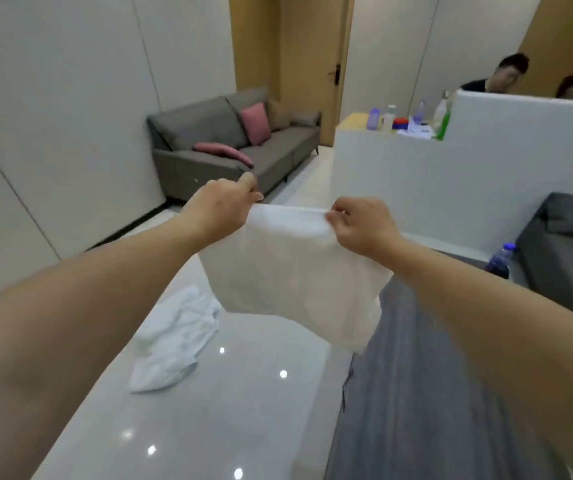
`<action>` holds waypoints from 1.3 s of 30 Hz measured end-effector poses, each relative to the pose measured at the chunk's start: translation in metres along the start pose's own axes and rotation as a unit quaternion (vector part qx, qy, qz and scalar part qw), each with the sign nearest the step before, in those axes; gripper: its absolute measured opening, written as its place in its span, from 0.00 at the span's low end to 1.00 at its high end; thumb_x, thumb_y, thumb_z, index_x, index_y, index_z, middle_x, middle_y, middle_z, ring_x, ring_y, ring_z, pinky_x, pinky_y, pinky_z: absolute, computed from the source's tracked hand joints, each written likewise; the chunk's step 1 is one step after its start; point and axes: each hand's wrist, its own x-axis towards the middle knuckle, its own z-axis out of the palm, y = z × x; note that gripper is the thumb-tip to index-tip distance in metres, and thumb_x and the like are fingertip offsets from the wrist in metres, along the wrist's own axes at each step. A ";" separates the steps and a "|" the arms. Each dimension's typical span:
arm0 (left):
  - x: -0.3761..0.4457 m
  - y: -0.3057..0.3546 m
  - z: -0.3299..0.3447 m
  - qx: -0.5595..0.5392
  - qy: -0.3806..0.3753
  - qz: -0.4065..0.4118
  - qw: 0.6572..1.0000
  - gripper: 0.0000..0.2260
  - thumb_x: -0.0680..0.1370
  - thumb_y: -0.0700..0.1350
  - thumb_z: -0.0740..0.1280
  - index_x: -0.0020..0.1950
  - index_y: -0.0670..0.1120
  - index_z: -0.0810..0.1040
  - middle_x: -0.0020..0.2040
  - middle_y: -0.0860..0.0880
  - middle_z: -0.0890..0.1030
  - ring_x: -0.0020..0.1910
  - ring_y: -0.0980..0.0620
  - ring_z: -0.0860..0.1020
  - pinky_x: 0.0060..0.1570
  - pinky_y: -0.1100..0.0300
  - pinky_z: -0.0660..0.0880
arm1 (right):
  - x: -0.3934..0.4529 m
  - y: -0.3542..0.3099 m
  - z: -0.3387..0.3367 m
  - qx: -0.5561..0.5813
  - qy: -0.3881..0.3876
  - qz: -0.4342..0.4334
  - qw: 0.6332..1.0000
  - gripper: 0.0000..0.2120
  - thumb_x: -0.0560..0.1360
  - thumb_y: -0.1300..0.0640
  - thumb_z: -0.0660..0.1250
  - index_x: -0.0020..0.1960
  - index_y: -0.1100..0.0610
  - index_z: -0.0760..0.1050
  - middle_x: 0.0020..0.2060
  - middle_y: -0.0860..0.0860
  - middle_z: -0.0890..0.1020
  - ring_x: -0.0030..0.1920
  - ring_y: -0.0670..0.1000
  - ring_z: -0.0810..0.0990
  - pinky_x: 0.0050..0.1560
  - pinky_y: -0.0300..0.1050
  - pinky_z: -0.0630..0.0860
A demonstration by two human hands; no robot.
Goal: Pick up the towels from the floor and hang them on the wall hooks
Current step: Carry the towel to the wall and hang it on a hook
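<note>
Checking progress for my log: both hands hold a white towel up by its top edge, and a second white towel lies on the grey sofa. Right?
Not quite. The head view shows the second towel crumpled on the glossy floor, not on the sofa. The rest holds: the left hand and right hand pinch the held towel by its top edge.

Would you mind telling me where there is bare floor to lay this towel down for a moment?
The glossy floor is bare between the crumpled towel on the left and the grey rug on the right, nearest the camera. The counter by the partition is crowded with bottles.
</note>
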 end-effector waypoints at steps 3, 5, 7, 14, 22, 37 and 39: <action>-0.023 -0.066 -0.063 0.000 0.043 -0.071 0.997 0.19 0.81 0.58 0.59 0.44 0.43 0.73 0.36 0.40 0.79 0.38 0.37 0.77 0.37 0.51 0.69 | 0.049 -0.076 -0.004 0.029 0.000 -0.106 0.994 0.17 0.77 0.45 0.63 0.37 0.55 0.78 0.31 0.50 0.79 0.36 0.55 0.77 0.37 0.46 0.69; -0.047 -0.111 -0.096 0.030 0.041 -0.086 0.995 0.25 0.79 0.65 0.54 0.43 0.44 0.74 0.37 0.43 0.80 0.39 0.40 0.77 0.38 0.54 0.69 | 0.077 -0.128 0.000 0.069 0.004 -0.163 0.984 0.19 0.77 0.42 0.64 0.30 0.50 0.72 0.26 0.43 0.75 0.29 0.46 0.72 0.35 0.43 0.64; -0.076 -0.152 -0.128 0.058 0.037 -0.084 0.994 0.30 0.74 0.71 0.49 0.39 0.45 0.72 0.34 0.46 0.78 0.36 0.43 0.76 0.37 0.56 0.69 | 0.103 -0.182 0.008 0.107 0.014 -0.231 0.967 0.23 0.76 0.40 0.66 0.26 0.46 0.64 0.29 0.33 0.77 0.28 0.46 0.69 0.34 0.40 0.62; -0.176 -0.286 -0.210 0.180 -0.009 -0.149 0.972 0.20 0.78 0.59 0.65 0.38 0.43 0.73 0.33 0.47 0.72 0.35 0.43 0.74 0.34 0.57 0.63 | 0.165 -0.365 0.089 0.136 0.020 -0.411 0.901 0.24 0.76 0.36 0.63 0.36 0.56 0.77 0.24 0.52 0.76 0.29 0.59 0.77 0.32 0.48 0.75; -0.292 -0.410 -0.278 0.308 0.015 -0.340 0.888 0.11 0.82 0.50 0.61 0.48 0.44 0.75 0.40 0.41 0.81 0.40 0.38 0.78 0.36 0.53 0.67 | 0.194 -0.608 0.200 0.280 0.043 -0.485 0.827 0.09 0.76 0.49 0.71 0.43 0.55 0.83 0.28 0.56 0.81 0.30 0.60 0.80 0.31 0.47 0.76; -0.592 -0.443 -0.472 0.461 -0.026 -0.553 0.694 0.09 0.83 0.50 0.60 0.45 0.48 0.69 0.32 0.53 0.71 0.31 0.47 0.71 0.30 0.57 0.63 | 0.030 -1.014 0.239 0.460 -0.019 -0.673 0.578 0.12 0.77 0.49 0.69 0.41 0.56 0.81 0.27 0.57 0.79 0.30 0.64 0.78 0.30 0.50 0.76; -0.637 -0.440 -0.503 0.480 -0.030 -0.565 0.670 0.09 0.83 0.51 0.59 0.44 0.50 0.67 0.33 0.53 0.72 0.31 0.49 0.70 0.30 0.58 0.61 | -0.008 -1.063 0.229 0.464 -0.006 -0.686 0.560 0.12 0.77 0.48 0.68 0.40 0.56 0.80 0.26 0.56 0.78 0.30 0.64 0.77 0.29 0.49 0.75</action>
